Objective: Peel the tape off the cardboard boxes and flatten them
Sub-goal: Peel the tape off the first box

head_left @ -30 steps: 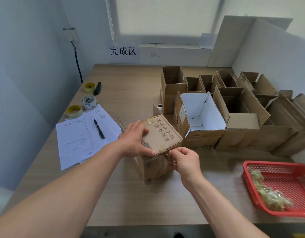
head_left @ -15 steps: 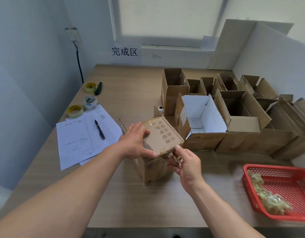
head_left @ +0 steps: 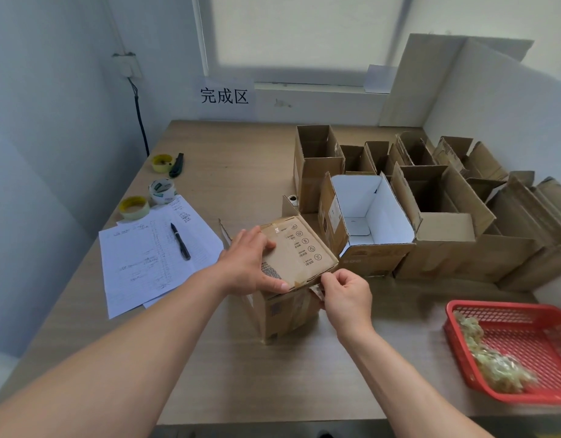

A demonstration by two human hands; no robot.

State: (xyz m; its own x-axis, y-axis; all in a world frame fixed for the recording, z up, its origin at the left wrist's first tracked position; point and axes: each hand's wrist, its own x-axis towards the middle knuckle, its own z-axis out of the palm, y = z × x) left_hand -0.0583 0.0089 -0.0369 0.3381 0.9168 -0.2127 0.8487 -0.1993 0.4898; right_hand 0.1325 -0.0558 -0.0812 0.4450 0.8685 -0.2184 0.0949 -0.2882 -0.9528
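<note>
While the left hand (head_left: pixel 252 263) is pressing down on the top flap of the small cardboard box (head_left: pixel 291 279) with thumb and fingers spread over it, the right hand (head_left: pixel 347 295) is pinching a strip of tape (head_left: pixel 315 290) at the flap's near right corner, its fingers curled tight. That box is standing on the wooden table (head_left: pixel 241 172) near its front, just in front of a row of open boxes (head_left: pixel 431 216), with papers (head_left: pixel 152 254) and a pen (head_left: pixel 180 241) lying to its left and a red basket (head_left: pixel 525 327) of peeled tape sitting well to its right.
</note>
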